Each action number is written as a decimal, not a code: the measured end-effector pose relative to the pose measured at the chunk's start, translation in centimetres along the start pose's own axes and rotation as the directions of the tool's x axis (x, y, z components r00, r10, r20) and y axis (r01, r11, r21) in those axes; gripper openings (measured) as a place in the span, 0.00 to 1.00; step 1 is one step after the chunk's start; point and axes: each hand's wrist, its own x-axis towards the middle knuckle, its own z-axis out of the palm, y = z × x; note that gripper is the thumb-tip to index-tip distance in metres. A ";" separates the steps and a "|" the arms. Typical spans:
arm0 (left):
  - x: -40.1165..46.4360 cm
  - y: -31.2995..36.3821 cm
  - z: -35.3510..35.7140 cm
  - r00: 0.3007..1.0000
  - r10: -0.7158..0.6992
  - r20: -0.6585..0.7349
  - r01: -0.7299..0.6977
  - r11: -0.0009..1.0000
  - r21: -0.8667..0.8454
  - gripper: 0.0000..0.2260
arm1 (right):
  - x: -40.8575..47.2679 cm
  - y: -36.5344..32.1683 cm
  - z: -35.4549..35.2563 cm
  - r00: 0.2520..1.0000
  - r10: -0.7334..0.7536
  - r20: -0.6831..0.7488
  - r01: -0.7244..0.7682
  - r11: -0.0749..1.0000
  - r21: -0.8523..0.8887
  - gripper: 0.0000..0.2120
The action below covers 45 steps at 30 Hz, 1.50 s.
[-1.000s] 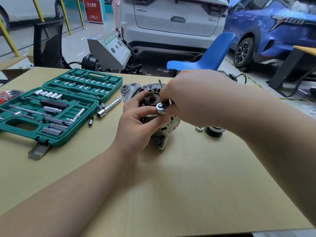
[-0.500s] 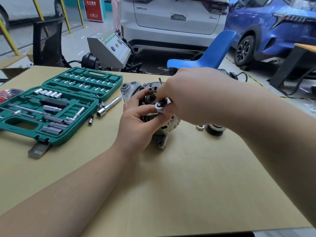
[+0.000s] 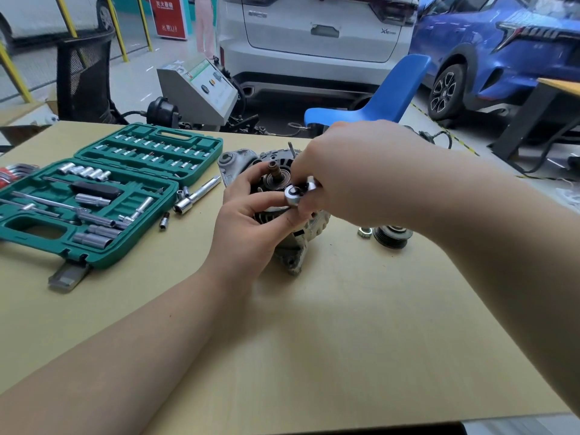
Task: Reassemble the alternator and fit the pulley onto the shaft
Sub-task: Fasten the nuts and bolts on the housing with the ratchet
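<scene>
Gripping ratchet (image 3: pixel 293 196) in right hand (image 3: pixel 351 171), left hand (image 3: pixel 248 221) steadying alternator (image 3: pixel 301 246)

Car workshop: parked cars (image 3: pixel 314 42), socket set (image 3: pixel 94 199).

On the worktop (image 3: pixel 345 340) stand one alternator (image 3: pixel 301 246) with one bare shaft (image 3: pixel 273 171), one pulley (image 3: pixel 392 236) and one loose nut (image 3: pixel 364 232) beside it, and one open green socket case (image 3: pixel 94 255). Two hands are in view, the left hand (image 3: pixel 248 227) and the right hand (image 3: pixel 351 171), with one ratchet (image 3: pixel 295 195) between them. Outside the case lie one extension bar (image 3: pixel 197 194) and three small loose sockets (image 3: pixel 164 220); behind are two cars, one white (image 3: pixel 314 58) and one blue (image 3: pixel 502 51), and one blue chair (image 3: pixel 383 98).
</scene>
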 end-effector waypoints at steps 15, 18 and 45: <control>0.2 -0.5 -0.3 1.000 0.029 -0.008 -0.029 0.999 0.018 0.09 | 0.4 -0.2 0.0 1.000 -0.024 -0.011 0.024 0.998 0.051 0.07; 0.2 -0.6 -0.2 0.999 0.031 -0.034 -0.030 0.999 0.024 0.12 | 0.0 -0.8 0.1 0.997 0.035 -0.063 -0.034 0.999 0.017 0.15; 0.1 -0.2 -0.2 1.000 0.015 -0.019 -0.015 1.000 0.005 0.08 | -1.0 -1.3 0.4 0.988 0.111 -0.106 -0.101 0.990 0.097 0.19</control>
